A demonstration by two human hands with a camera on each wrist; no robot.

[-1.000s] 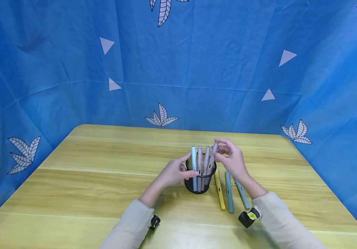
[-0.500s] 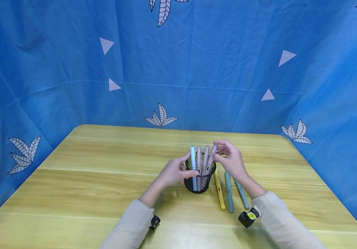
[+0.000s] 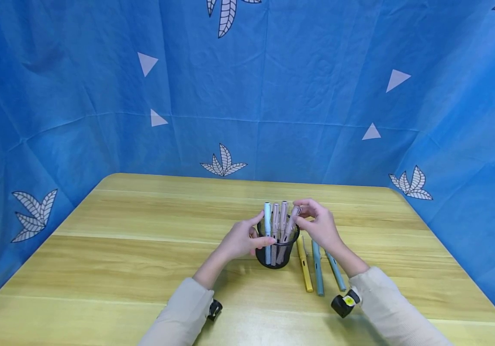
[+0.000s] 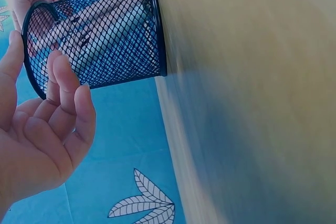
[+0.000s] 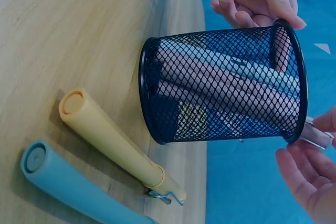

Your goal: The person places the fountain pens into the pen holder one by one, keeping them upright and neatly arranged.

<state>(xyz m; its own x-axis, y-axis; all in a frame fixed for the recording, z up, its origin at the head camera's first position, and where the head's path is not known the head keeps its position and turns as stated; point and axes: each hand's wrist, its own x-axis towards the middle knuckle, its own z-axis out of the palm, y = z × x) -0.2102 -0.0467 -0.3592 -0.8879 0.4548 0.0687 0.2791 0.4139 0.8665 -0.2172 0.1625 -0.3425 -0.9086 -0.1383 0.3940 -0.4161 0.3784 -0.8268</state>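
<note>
A black mesh pen holder (image 3: pixel 289 253) stands upright on the table, with several pens in it. My left hand (image 3: pixel 239 240) holds it by the rim, thumb and index finger spread across the near and left sides. Inside, a light blue pen (image 3: pixel 267 216) stands at the left beside two pale mauve pens. A further mauve pen (image 3: pixel 291 227) leans to the right in the holder, and my right hand (image 3: pixel 321 226) pinches its capped top between thumb and fingers. In the right wrist view, that cap (image 5: pixel 317 136) sticks out past the holder's rim (image 5: pixel 302 77).
Right of the holder lie a yellow pen (image 3: pixel 305 266), a teal pen (image 3: pixel 318 269) and another teal pen (image 3: pixel 336 271), partly hidden by the right wrist. The wooden table (image 3: pixel 143 250) ends at a blue patterned cloth (image 3: pixel 247 96) behind.
My right hand has moved down and slightly left, so the pinched mauve pen sits lower and leans more. My left hand stays on the holder, which shifted slightly left early on.
</note>
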